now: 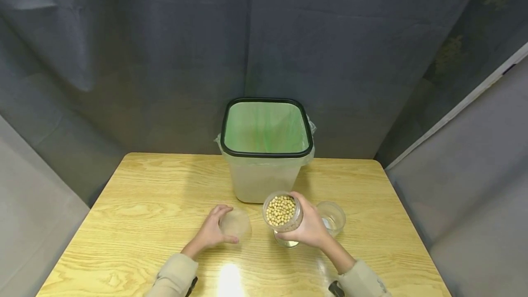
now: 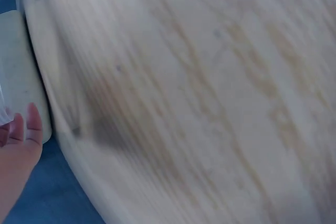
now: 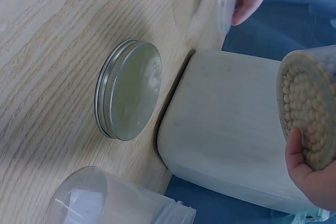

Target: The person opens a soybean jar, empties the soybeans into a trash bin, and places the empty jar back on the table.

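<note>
My right hand [image 1: 309, 226] grips a clear jar of yellow soybeans [image 1: 280, 211], tilted so the beans show through its round end. In the right wrist view the soybean jar [image 3: 304, 111] is at the right edge, with fingers around it. My left hand [image 1: 210, 229] holds a clear, round plastic lid [image 1: 237, 222] between thumb and fingers, above the table left of the jar. The right wrist view shows this lid [image 3: 227, 6] edge-on. A round metal screw lid [image 3: 131, 90] lies on the table, partly hidden under the jar in the head view.
A white bin [image 1: 264, 178] with a black rim and green liner stands at the table's back middle. Right of my right hand is a clear plastic jar [image 1: 333, 214] with something white at its bottom. Dark curtains hang behind the wooden table [image 1: 136, 223].
</note>
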The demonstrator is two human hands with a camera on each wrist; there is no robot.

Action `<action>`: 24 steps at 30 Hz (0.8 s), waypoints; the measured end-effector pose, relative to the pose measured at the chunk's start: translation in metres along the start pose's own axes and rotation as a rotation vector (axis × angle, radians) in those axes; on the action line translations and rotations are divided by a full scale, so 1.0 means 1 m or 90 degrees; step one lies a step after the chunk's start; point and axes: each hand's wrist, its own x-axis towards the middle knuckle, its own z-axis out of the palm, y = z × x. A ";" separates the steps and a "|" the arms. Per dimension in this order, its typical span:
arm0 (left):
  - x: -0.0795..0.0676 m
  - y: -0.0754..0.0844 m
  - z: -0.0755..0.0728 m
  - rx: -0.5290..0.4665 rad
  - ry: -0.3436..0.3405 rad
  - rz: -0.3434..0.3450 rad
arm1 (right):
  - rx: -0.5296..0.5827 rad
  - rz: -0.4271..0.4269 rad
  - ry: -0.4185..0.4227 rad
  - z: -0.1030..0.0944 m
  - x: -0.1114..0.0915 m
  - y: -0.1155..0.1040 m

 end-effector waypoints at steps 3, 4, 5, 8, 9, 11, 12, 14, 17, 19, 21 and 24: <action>0.001 -0.004 0.003 0.015 -0.022 -0.010 | -0.003 -0.006 0.003 -0.001 0.000 0.001; 0.001 -0.005 0.004 0.019 -0.031 -0.013 | -0.001 -0.007 0.004 -0.001 0.000 0.001; 0.001 -0.006 0.005 0.025 -0.041 -0.016 | -0.002 -0.009 0.005 -0.001 0.000 0.001; 0.001 -0.008 0.006 0.029 -0.064 -0.026 | -0.001 -0.014 0.004 -0.002 0.000 0.001; 0.000 -0.008 0.007 0.027 -0.070 -0.029 | -0.002 -0.016 0.004 -0.002 0.001 0.002; -0.001 -0.009 0.007 0.030 -0.079 -0.036 | -0.003 -0.018 0.005 -0.002 0.001 0.002; -0.001 -0.009 0.008 0.030 -0.082 -0.037 | -0.003 -0.019 0.006 -0.002 0.001 0.002; -0.001 -0.010 0.008 0.028 -0.090 -0.039 | -0.001 -0.019 0.008 -0.002 0.001 0.003; -0.001 -0.011 0.009 0.039 -0.103 -0.036 | -0.002 -0.021 0.012 -0.002 0.001 0.004; -0.001 -0.012 0.010 0.051 -0.110 -0.033 | -0.002 -0.023 0.013 -0.002 0.001 0.004; -0.001 -0.012 0.011 0.066 -0.112 -0.028 | -0.002 -0.025 0.014 -0.002 0.001 0.004; -0.001 -0.012 0.011 0.074 -0.114 -0.024 | -0.005 -0.020 0.013 -0.002 0.001 0.004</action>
